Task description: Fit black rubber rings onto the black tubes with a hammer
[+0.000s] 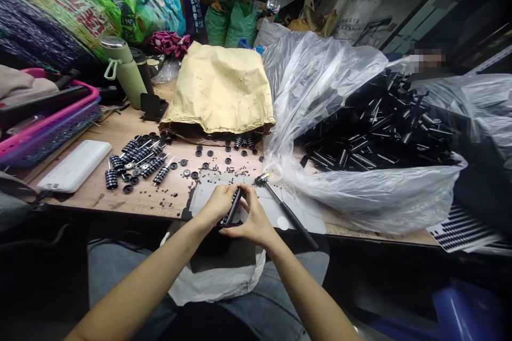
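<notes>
My left hand (219, 203) is closed round a black part (232, 206) with light ribbing on its left side. From the right, my right hand (253, 217) grips the same part between thumb and fingers, so both hands meet on it above the table's front edge. Under them lies a grey mat (208, 192). A hammer (286, 210) with a black handle rests just right of my right hand, its head pointing away. Left of my hands is a pile of black ribbed rollers (138, 157), some with metal pins. Small black rings (228, 160) are scattered beyond the mat.
A yellow sack (224, 88) stands behind the rings. At the right, a large clear plastic bag (368, 186) holds many black parts (376, 128). A white power bank (75, 166), a pink basket (48, 112) and a green flask (126, 74) are at the left. A white bag (216, 285) hangs over my lap.
</notes>
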The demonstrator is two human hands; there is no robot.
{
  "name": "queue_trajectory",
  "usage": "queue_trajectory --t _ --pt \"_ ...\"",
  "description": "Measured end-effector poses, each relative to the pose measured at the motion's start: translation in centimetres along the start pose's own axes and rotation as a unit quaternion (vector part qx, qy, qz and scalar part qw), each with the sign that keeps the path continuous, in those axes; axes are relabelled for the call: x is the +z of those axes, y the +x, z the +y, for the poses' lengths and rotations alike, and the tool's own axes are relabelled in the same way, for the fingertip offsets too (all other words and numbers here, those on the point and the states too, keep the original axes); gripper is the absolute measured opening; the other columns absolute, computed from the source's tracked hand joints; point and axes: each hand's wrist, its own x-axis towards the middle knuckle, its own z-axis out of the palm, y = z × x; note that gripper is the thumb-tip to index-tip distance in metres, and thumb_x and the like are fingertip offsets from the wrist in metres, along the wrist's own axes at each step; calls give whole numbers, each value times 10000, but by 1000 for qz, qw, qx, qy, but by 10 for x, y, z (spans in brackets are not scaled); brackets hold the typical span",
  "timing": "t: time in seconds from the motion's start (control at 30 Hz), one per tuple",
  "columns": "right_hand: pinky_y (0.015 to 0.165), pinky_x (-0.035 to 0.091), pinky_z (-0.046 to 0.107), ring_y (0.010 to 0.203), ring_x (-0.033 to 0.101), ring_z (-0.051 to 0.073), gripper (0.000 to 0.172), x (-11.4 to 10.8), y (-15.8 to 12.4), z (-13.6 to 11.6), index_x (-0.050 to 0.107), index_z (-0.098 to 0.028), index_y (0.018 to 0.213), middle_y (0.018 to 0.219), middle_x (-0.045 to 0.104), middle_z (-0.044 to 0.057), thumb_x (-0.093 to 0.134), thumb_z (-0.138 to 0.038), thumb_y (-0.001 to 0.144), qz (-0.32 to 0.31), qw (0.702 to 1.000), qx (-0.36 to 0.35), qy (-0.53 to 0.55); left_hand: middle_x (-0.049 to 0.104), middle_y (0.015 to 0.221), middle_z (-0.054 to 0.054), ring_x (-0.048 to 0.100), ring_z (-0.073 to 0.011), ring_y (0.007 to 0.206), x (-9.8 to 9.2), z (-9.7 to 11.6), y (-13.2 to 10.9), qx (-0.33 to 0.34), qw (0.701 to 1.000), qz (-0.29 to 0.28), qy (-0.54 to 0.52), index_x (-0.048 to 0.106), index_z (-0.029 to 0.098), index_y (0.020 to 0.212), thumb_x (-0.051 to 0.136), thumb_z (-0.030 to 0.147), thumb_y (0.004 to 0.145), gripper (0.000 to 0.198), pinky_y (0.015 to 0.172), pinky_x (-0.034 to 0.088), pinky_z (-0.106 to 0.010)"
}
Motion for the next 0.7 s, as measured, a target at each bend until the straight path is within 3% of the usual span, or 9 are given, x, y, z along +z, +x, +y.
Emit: queue_trajectory --t 0.13,0.33,0.43,0.5,0.57,0.7 --pt "1032 300 376 1204 354 217 963 1 -1 0 234 -222 1252 1295 338 87 785 -294 466 16 1000 -11 -21 537 529 -3 461 -92 433 2 3 -1 7 1000 -1 -3 568 114 675 428 432 778 362 418 350 -199" --pt "1019 319 364 1198 356 222 962 1 1 -1 220 -188 1272 1289 344 100 757 -311 483 20 994 -24 -108 407 417 47 415 -102 331 1 9 -1 -35 999 10 1 531 136 684 379 434 808 357 355 351 -221" --pt "1011 320 385 1183 359 246 957 4 5 4 228 -155 1270 1258 371 120 737 -297 472 49 981 -46 -183 527 579 -15 535 -140 510 -2 5 -6 56 995 14 77 588 121 816 331 411 838 388 500 450 -267" --pt "998 324 410 1171 361 271 927 7 9 10 242 -120 1264 1241 379 149 713 -286 483 77 967 -50 -239 570 818 -65 564 -170 761 -4 -2 -10 175 967 26 184 584 140 1002 377 353 835 341 703 469 -314" --pt "990 320 427 1161 366 282 867 9 12 16 248 -90 1264 1228 387 175 675 -265 530 101 950 -44 -292 531 968 -85 515 -190 916 -6 -11 -14 262 914 36 307 502 171 1165 457 273 804 377 817 435 -351" --pt "953 345 428 1172 354 281 796 -10 4 30 239 -112 1286 1247 381 168 637 -297 622 88 917 -29 -388 533 951 -99 504 -188 886 -11 -27 -10 321 810 18 490 442 146 1212 436 126 804 409 773 445 -349"
